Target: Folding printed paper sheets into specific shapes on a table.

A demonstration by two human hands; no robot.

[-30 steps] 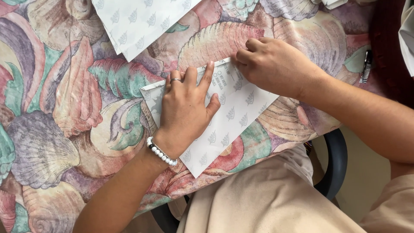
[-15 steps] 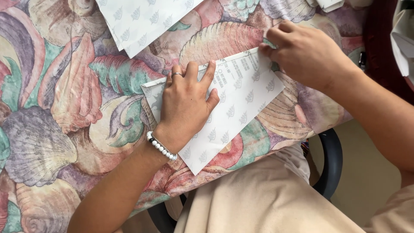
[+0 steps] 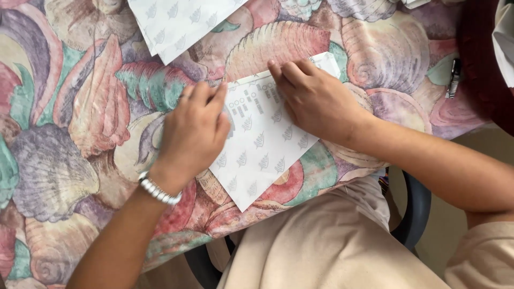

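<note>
While both hands press down: the patterned white paper lies flat on the shell-print tablecloth, between and under the hands
Left hand: fingers loosely spread, palm down on the sheet's left edge; it grips nothing
Right hand: flat, fingertips on the upper fold; nothing grasped
Doing it well: likely firm, even pressure along the crease; the left hand should pin the sheet against slipping
Beyond the left hand: a second patterned sheet
</note>
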